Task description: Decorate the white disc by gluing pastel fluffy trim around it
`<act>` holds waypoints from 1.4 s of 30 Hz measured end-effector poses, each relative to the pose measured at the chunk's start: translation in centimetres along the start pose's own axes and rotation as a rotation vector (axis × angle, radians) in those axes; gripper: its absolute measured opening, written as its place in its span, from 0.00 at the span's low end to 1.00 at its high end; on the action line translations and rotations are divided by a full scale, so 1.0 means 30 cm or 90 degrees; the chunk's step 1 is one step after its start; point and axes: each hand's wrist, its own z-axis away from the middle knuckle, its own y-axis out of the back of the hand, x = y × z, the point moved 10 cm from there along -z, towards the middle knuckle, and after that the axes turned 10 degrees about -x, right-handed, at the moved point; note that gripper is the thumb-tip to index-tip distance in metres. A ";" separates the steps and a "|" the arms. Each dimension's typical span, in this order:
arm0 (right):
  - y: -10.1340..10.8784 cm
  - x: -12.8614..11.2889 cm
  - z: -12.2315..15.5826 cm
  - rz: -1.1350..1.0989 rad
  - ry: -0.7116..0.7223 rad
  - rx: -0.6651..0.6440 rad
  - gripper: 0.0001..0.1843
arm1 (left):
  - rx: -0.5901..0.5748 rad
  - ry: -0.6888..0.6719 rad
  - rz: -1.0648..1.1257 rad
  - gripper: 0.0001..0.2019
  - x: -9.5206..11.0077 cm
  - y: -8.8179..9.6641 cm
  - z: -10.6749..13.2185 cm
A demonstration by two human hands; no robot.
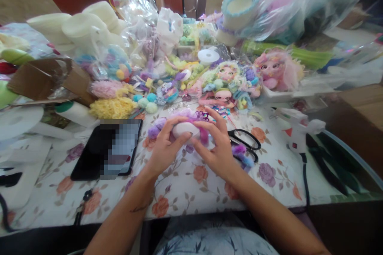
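Head view: we take the scissors [257, 139] as the reference for all positions; their black handle loops lie on the flowered tablecloth [185, 197]. We hold the white rounded piece [183, 130] to the left of the scissors, with purple-pink fluff [156, 128] showing at its left, far and right sides.

Our left hand [166, 145] is clamped on the left part of the white rounded piece: the fingers wrap its outer edge and the thumb lies across its near face. Our right hand [220, 147] is closed lightly on the opposite side, thumb at the near edge, index finger reaching over the pink strands. The two hands are close together with the piece between them, and the right hand is just beside the scissors.

We note a multicoloured fluffy strand [245, 161] at the lower loop of the scissors. Well to the left of the scissors, past our left hand, we find a black tablet-like device [89, 149], part of its screen pixelated. To the right of the scissors we locate a white glue gun [300, 135] with a dark cord. Beyond the scissors and to the right sits a pink-haired doll [271, 71]. Beyond the scissors and to the left we identify small pom-poms [146, 101], yellow yarn [112, 107] and an open cardboard box [48, 83].
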 end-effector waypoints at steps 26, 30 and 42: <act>-0.012 0.029 0.002 -0.025 -0.016 0.004 0.14 | 0.040 0.031 0.006 0.15 -0.039 0.021 0.008; -0.019 0.032 -0.003 -0.026 -0.023 -0.006 0.15 | 0.049 0.034 0.019 0.15 -0.060 0.025 0.013; 0.005 0.018 -0.006 -0.025 -0.021 0.034 0.09 | 0.019 0.000 -0.025 0.15 -0.033 0.007 0.021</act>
